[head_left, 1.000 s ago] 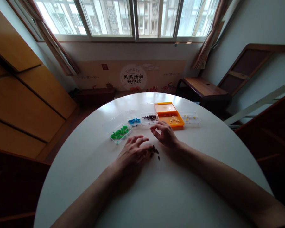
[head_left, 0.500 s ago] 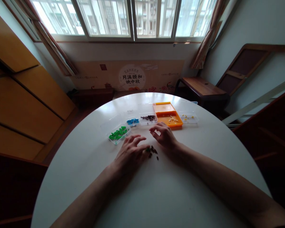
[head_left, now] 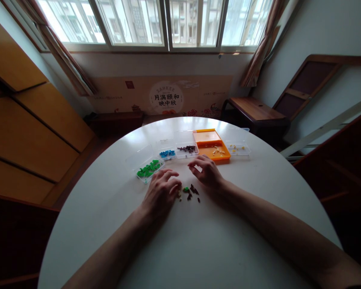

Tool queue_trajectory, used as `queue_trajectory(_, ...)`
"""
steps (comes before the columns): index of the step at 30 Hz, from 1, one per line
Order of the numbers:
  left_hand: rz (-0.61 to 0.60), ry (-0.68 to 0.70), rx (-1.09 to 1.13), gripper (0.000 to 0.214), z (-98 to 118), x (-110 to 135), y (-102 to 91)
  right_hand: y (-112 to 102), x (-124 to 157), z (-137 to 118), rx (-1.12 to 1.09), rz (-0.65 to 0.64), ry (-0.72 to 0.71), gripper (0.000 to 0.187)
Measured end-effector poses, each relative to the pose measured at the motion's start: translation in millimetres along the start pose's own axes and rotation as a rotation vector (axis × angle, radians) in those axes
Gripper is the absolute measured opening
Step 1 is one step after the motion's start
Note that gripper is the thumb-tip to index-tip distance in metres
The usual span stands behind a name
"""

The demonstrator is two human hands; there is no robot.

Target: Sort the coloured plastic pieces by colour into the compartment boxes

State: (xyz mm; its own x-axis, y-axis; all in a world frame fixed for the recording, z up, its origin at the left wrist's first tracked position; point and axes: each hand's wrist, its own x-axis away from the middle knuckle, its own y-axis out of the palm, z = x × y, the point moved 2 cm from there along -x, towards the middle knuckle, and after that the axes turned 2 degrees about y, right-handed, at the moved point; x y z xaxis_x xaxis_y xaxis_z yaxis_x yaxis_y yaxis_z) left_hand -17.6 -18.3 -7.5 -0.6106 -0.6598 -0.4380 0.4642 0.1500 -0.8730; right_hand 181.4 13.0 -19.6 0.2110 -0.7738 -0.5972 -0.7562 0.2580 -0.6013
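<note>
Over the table [head_left: 180, 257], the left hand [head_left: 161, 186] and right hand [head_left: 208, 172] are bare and slender-fingered. Left forearm [head_left: 120, 241] and right forearm [head_left: 270, 218], likewise bare, taper handward. Beyond the table's near right edge, a dark strip [head_left: 350, 286], indistinct, borders the right arm.

Bare forearms [head_left: 120, 237] angled inward, left hand [head_left: 161, 188] palm down, right hand [head_left: 209, 172] curled
</note>
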Motion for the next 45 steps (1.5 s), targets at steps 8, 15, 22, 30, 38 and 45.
queue_trajectory(8,0.242,0.082,-0.013,0.004,-0.4,-2.6,-6.4,3.4,-0.4,-17.9,-0.2,-0.118,0.039,0.007)
queue_trajectory(15,0.381,0.072,-0.049,0.001,2.4,-3.7,-12.4,7.8,1.8,-28.2,-0.508,-0.293,0.146,0.013)
queue_trajectory(22,0.39,0.077,-0.062,0.006,2.3,-4.1,-15.2,12.9,1.5,-24.1,-0.504,-0.283,0.14,0.013)
queue_trajectory(30,0.42,0.051,-0.108,0.009,-0.5,-1.6,-18.8,15.9,-1.0,-31.1,-0.289,-0.192,-0.037,0.007)
queue_trajectory(38,0.419,-0.008,-0.097,0.012,-0.2,1.2,-20.3,25.8,-43.2,-24.7,0.109,-0.154,-0.127,0.008)
queue_trajectory(45,0.412,0.0,-0.097,0.011,-4.3,3.8,-21.3,48.6,-95.4,-9.1,0.065,-0.08,0.158,0.011)
